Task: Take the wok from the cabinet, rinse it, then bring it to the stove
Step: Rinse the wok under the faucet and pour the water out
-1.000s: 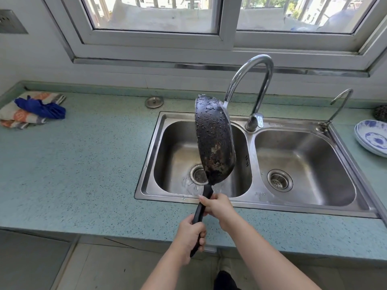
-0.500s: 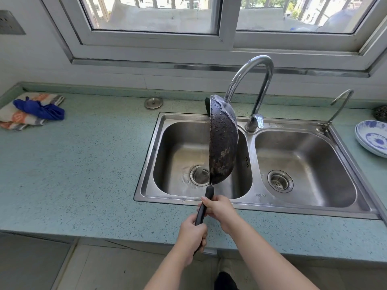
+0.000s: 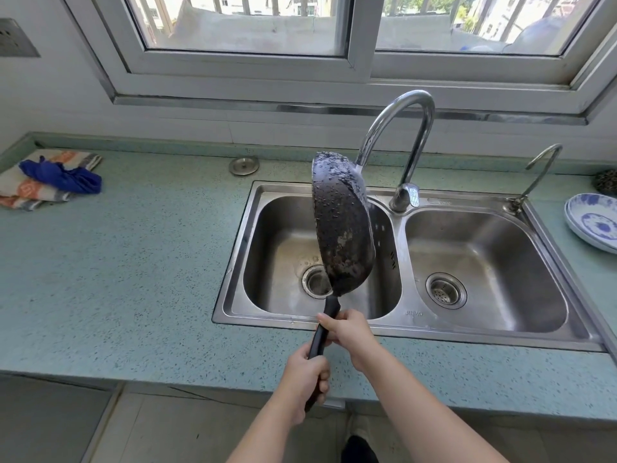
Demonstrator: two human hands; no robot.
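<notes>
Wok stood up on edge over the left sink basin, draining

The sink (image 3: 397, 332) sits under it; the wok (image 3: 342, 225) rises up and away from both fists, handle (image 3: 322, 332) pointing back at the person. Right hand (image 3: 350, 330) is clenched nearer the bowl, left hand (image 3: 305, 374) clamps the handle's tail end.

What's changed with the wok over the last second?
The wok, held on edge over the left basin, rolled edge-on and back, showing its wet underside again. Both the left hand and right hand kept their grip on the handle. The faucet and cloths stayed put.
</notes>
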